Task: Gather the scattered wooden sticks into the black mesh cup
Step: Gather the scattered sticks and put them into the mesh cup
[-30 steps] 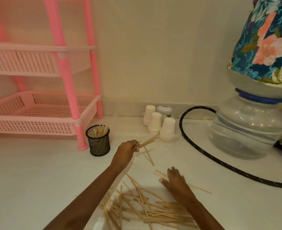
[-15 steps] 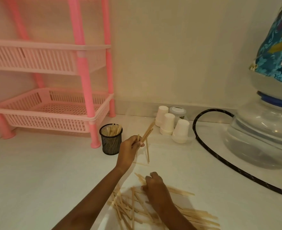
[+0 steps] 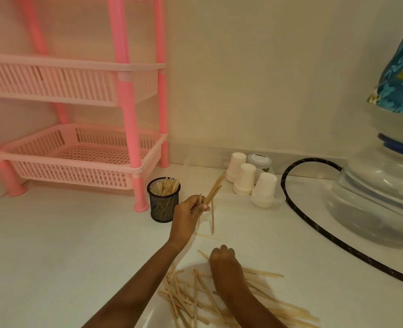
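White surface (image 3: 53,256), pink rack (image 3: 127,95) behind.
Left hand (image 3: 190,217) outstretched beside cup (image 3: 163,200), pinching sticks (image 3: 213,192) angled up-right, tips away; right hand (image 3: 226,263) knuckles-up on pile (image 3: 195,299), fingers curled, grip unclear.

the left grip (image 3: 188,217) sits forward on an outstretched arm, thumb and fingers pinching a few wooden sticks (image 3: 213,194). the right grip (image 3: 224,262) lies nearer, knuckles up, fingers curled under.

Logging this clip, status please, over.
Left hand grips sticks beside black mesh cup. Right hand curled over pile, grasp unclear. Nothing between hand and cup.
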A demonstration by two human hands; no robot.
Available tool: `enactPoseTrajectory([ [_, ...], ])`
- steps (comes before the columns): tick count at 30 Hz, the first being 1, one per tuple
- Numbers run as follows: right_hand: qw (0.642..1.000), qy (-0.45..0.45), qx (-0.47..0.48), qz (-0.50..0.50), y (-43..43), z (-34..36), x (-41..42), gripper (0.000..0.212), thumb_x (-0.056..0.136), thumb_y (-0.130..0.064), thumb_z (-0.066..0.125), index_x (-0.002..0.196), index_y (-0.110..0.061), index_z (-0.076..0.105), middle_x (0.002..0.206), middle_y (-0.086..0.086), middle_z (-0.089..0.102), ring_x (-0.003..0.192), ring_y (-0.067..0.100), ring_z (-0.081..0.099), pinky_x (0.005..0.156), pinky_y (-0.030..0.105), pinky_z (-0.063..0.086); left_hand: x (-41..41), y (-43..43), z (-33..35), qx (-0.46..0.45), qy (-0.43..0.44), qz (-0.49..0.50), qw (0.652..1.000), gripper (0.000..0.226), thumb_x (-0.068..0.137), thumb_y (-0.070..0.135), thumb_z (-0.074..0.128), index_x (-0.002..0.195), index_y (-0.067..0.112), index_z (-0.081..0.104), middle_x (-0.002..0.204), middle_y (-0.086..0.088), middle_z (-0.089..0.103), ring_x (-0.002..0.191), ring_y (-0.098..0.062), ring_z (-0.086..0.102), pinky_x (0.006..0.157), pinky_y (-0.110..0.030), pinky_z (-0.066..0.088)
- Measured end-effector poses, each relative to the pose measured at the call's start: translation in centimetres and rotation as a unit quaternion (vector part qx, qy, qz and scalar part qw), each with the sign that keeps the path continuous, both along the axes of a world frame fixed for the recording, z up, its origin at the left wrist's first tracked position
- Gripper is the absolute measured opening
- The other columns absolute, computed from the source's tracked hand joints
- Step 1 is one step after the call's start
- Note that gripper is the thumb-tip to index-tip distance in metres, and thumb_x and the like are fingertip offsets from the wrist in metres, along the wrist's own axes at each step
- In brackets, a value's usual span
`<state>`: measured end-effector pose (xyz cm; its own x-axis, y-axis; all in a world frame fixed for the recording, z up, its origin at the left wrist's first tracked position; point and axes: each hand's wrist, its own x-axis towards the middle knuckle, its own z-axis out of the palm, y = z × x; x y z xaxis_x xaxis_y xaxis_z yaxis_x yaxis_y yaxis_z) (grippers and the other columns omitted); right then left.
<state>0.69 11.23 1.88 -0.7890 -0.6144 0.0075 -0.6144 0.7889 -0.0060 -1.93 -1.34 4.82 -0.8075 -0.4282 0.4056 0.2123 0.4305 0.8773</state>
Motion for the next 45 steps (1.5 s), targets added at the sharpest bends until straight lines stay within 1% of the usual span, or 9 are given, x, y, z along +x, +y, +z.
enactPoseTrajectory([
  [3,0.999,0.016,-0.036,-0.011,0.0,-0.4,1.1,0.043,0.007,-0.010,0.088,0.031,-0.007,0.052,0.033,0.004,0.048,0.029,0.007,0.046,0.025,0.010,0.032,-0.1,0.0,-0.1,-0.003,0.003,0.003,1.000,0.013,0.085,-0.006,0.054,0.085,0.003,0.064,0.077,-0.001,0.064,0.071,-0.002,0.062,0.065,-0.002,0.045],
  [13,0.992,0.057,-0.114,-0.017,0.6,-1.6,-1.1,0.045,0.002,-0.003,0.084,0.032,-0.010,0.051,0.033,0.006,0.047,0.028,0.008,0.045,0.027,0.011,0.033,0.0,-0.1,0.0,0.004,-0.005,0.015,1.000,0.013,0.086,-0.006,0.053,0.092,-0.009,0.065,0.085,-0.007,0.065,0.078,-0.012,0.062,0.067,-0.002,0.046],
  [16,0.991,-0.015,-0.130,-0.007,1.0,-0.1,-1.6,0.024,0.043,-0.005,0.083,0.058,-0.008,0.064,0.059,0.007,0.060,0.049,0.011,0.055,0.043,0.015,0.039,0.1,-0.4,0.4,0.030,-0.007,0.014,0.999,0.015,0.087,-0.008,0.051,0.092,-0.009,0.065,0.087,-0.009,0.065,0.074,-0.005,0.064,0.069,-0.004,0.048],
  [18,0.982,-0.089,-0.162,-0.023,1.1,0.3,-2.5,0.010,0.085,-0.004,0.049,0.086,-0.007,0.058,0.081,0.010,0.051,0.072,0.019,0.049,0.054,0.024,0.031,0.2,-0.7,0.6,0.063,-0.006,0.008,0.998,0.015,0.087,-0.008,0.050,0.092,-0.010,0.064,0.088,-0.012,0.064,0.069,0.002,0.064,0.067,-0.005,0.049],
  [23,0.940,-0.187,-0.283,-0.041,0.8,2.4,-3.8,0.016,0.088,-0.005,0.045,0.081,0.000,0.058,0.074,0.011,0.057,0.068,0.018,0.049,0.056,0.027,0.032,0.6,-1.4,0.9,0.157,0.009,-0.006,0.988,0.017,0.089,-0.005,0.048,0.101,-0.007,0.061,0.099,-0.017,0.064,0.076,-0.001,0.066,0.071,-0.010,0.054],
  [29,0.857,-0.260,-0.441,-0.053,0.8,5.6,-5.1,0.017,0.083,-0.001,0.052,0.078,-0.009,0.065,0.081,0.008,0.071,0.077,0.018,0.067,0.068,0.020,0.049,1.1,-2.0,1.9,0.240,0.033,0.003,0.970,0.016,0.092,0.000,0.046,0.102,0.002,0.058,0.094,-0.010,0.067,0.075,0.002,0.067,0.075,-0.016,0.055],
  [33,0.759,-0.342,-0.551,-0.068,-0.2,7.3,-6.3,0.023,0.088,0.001,0.048,0.076,-0.013,0.062,0.081,0.010,0.068,0.082,0.027,0.065,0.085,0.042,0.051,0.9,-3.1,3.5,0.278,0.060,0.026,0.958,0.021,0.093,-0.001,0.044,0.110,-0.007,0.053,0.083,-0.007,0.063,0.078,-0.009,0.065,0.070,-0.014,0.054],
  [40,0.628,-0.361,-0.688,-0.043,-4.3,10.4,-8.2,0.015,0.091,0.000,0.046,0.098,0.001,0.059,0.078,0.006,0.066,0.072,0.013,0.066,0.064,0.015,0.056,0.2,-5.3,6.8,0.273,0.103,0.069,0.954,0.015,0.094,-0.001,0.043,0.102,0.000,0.055,0.078,-0.005,0.062,0.080,-0.017,0.061,0.068,-0.019,0.056],
  [45,0.579,-0.335,-0.743,-0.007,-7.9,12.2,-9.0,0.013,0.093,0.000,0.044,0.094,-0.004,0.056,0.081,0.007,0.065,0.074,0.014,0.064,0.069,0.019,0.056,-0.1,-7.5,7.9,0.221,0.143,0.103,0.959,0.013,0.093,0.000,0.046,0.101,0.000,0.056,0.080,-0.006,0.063,0.079,-0.014,0.063,0.071,-0.018,0.054],
])
